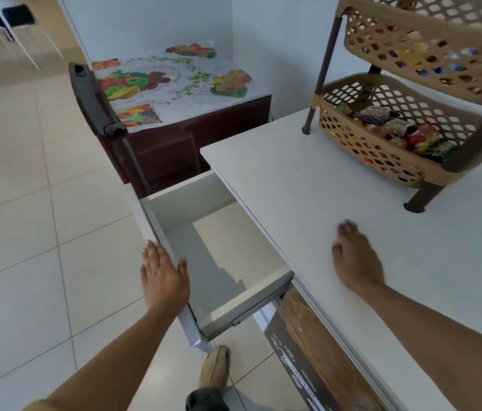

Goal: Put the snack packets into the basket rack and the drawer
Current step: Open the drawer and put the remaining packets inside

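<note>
A white drawer point(219, 247) stands pulled out from under the white counter point(308, 188); no packets show in the part I can see. My left hand point(164, 277) rests flat with straight fingers on the drawer's front panel. My right hand point(355, 259) lies flat on the counter, holding nothing. At the back right of the counter stands a tan basket rack point(352, 134) with dark legs. Several snack packets point(402, 132) lie in its lower basket, and more colourful packets show through the holes of the upper basket point(429, 51).
A low dark-red cabinet point(192, 137) topped with a fruit-print cloth stands beyond the drawer, with a dark handle point(91, 99) at its left. Beige floor tiles spread to the left. My foot point(214, 366) is below the drawer. A printed box point(302, 360) sits under the counter.
</note>
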`<control>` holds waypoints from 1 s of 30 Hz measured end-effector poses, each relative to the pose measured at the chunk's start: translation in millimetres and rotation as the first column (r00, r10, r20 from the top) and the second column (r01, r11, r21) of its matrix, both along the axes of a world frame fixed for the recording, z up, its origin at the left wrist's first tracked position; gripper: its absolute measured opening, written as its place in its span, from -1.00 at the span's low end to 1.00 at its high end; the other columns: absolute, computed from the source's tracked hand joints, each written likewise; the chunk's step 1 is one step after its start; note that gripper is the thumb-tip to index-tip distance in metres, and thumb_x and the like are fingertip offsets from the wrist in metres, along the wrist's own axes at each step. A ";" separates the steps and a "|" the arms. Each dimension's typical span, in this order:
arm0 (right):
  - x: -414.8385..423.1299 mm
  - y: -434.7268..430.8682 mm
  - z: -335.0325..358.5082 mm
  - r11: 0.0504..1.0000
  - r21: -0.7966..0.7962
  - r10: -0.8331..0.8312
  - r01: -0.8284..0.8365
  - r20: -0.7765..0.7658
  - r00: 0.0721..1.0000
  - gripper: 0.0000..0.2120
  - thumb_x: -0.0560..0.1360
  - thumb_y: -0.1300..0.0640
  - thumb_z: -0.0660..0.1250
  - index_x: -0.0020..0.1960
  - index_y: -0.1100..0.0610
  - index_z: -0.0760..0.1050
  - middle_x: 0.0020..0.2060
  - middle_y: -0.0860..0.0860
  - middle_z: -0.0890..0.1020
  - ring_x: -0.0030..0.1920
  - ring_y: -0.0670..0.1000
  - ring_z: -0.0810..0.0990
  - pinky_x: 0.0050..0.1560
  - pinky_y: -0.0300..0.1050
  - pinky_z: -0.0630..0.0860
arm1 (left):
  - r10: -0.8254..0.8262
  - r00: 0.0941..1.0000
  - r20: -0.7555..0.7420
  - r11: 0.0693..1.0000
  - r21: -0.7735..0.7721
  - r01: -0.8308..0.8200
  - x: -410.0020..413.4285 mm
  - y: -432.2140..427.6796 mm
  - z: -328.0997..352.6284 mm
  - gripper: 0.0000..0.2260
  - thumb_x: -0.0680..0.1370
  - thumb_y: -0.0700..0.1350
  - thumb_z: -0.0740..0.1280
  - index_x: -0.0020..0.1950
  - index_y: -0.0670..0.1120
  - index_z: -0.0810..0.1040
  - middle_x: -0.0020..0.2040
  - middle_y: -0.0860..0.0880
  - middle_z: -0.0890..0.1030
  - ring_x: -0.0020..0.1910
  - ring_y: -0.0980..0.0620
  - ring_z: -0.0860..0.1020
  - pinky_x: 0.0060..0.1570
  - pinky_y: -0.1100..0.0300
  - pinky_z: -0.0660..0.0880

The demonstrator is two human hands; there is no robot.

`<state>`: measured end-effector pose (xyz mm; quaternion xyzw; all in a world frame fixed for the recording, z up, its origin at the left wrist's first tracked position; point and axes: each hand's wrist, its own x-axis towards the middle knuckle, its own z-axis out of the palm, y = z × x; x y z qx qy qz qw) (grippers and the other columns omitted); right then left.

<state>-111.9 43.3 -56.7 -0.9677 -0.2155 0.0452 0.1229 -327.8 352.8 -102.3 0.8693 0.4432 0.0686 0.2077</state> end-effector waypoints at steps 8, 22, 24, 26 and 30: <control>-9.1 -7.4 -10.1 0.976 -0.012 0.218 -0.217 0.062 0.974 -0.51 0.66 0.15 0.00 0.56 0.24 0.07 0.57 0.10 0.12 0.57 0.00 0.03 0.51 -0.16 -0.10 | -0.040 0.997 -0.070 0.998 0.055 0.044 -24.7 18.8 -2.7 -0.34 0.64 0.18 -0.02 0.60 -0.19 -0.09 0.62 -0.12 -0.12 0.59 -0.07 -0.19 0.54 -0.03 -0.10; -21.9 -19.7 8.5 0.902 0.432 0.045 0.006 -0.108 0.993 -0.33 0.54 0.21 0.36 0.56 0.11 0.15 0.53 -0.11 0.15 0.54 -0.16 0.06 0.48 -0.23 0.01 | -0.387 0.921 0.029 0.915 0.135 0.380 56.5 -47.1 37.1 -0.18 0.55 0.39 -0.17 0.59 -0.16 -0.19 0.60 -0.08 -0.23 0.53 -0.04 -0.38 0.51 0.04 -0.28; -28.9 -27.2 12.2 0.900 0.435 0.018 0.028 -0.101 0.995 -0.38 0.52 0.23 0.38 0.53 0.10 0.24 0.50 -0.13 0.23 0.52 -0.15 0.15 0.47 -0.27 0.05 | -0.500 0.854 0.146 0.865 0.124 0.486 77.9 -65.7 48.2 -0.21 0.56 0.38 -0.12 0.60 -0.14 -0.12 0.61 -0.04 -0.18 0.54 0.02 -0.36 0.51 0.06 -0.24; -35.5 -36.6 15.0 0.891 0.451 -0.022 0.060 -0.090 0.996 -0.42 0.51 0.24 0.39 0.49 0.08 0.32 0.47 -0.13 0.31 0.49 -0.12 0.25 0.48 -0.22 0.14 | -0.587 0.772 0.244 0.808 0.117 0.577 94.5 -84.7 57.1 -0.24 0.57 0.36 -0.07 0.60 -0.11 -0.05 0.61 0.02 -0.12 0.56 0.08 -0.31 0.51 0.09 -0.20; -43.2 -66.0 32.6 0.814 0.533 -0.230 0.230 -0.068 0.971 -0.42 0.49 0.24 0.41 0.46 0.01 0.34 0.39 -0.16 0.42 0.38 -0.19 0.37 0.40 -0.28 0.25 | -0.735 0.614 0.289 0.663 0.116 0.739 126.1 -133.7 65.0 -0.26 0.56 0.38 -0.12 0.61 -0.05 -0.03 0.61 0.07 -0.09 0.56 0.13 -0.29 0.53 0.11 -0.15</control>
